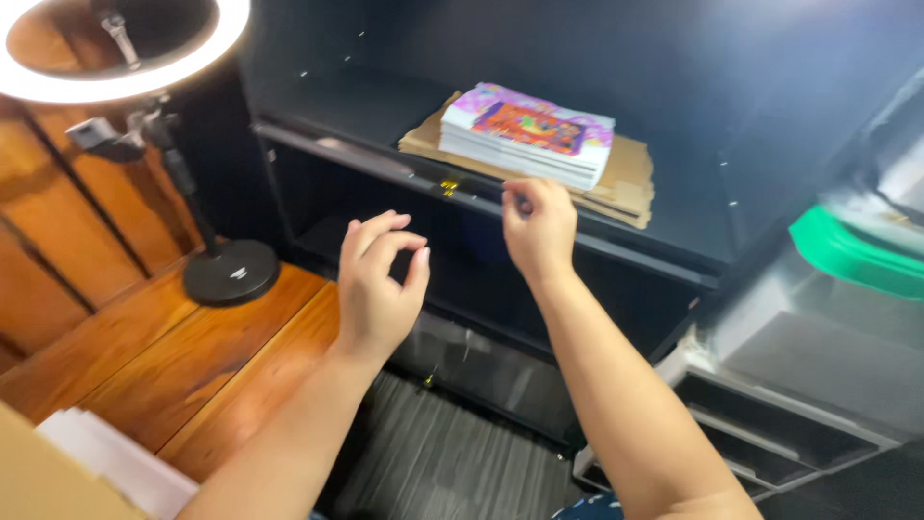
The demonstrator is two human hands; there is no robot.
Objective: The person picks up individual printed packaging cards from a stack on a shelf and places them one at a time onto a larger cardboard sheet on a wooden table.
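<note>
Both forearms rise from the bottom edge of the view toward a black shelf unit (616, 246). Lower left, a pale cardboard corner and some white sheets (115, 462) sit on a reddish wooden desk (192, 356), where the round black base of a ring light stand (231, 272) also rests, its lit ring (125, 58) at the top left.

The person's left hand (377, 289) hangs in the air in front of the shelf's lower opening, fingers curled loosely with thumb and forefinger close together, holding nothing that can be seen. The right hand (539, 226) is up at the front lip of the shelf board, fingertips pinched together; whether something small is caught between them cannot be told. A small gold-coloured clip or fitting (449, 185) sits on that lip just to the left of the right hand.

On the shelf board, just behind and above the right hand, lies a stack of colourful booklets (529, 135), white-edged with purple and orange covers, resting flat on several flattened cardboard pieces (626, 183). The stack looks moderately heavy and floppy rather than stiff, with glossy covers likely to slide over each other, so it would probably handle best gripped at both short ends or lifted from beneath with the cardboard as support.

To the right stands a grey plastic drawer unit (770, 424) with a green-lidded container (847, 255) above it
</note>
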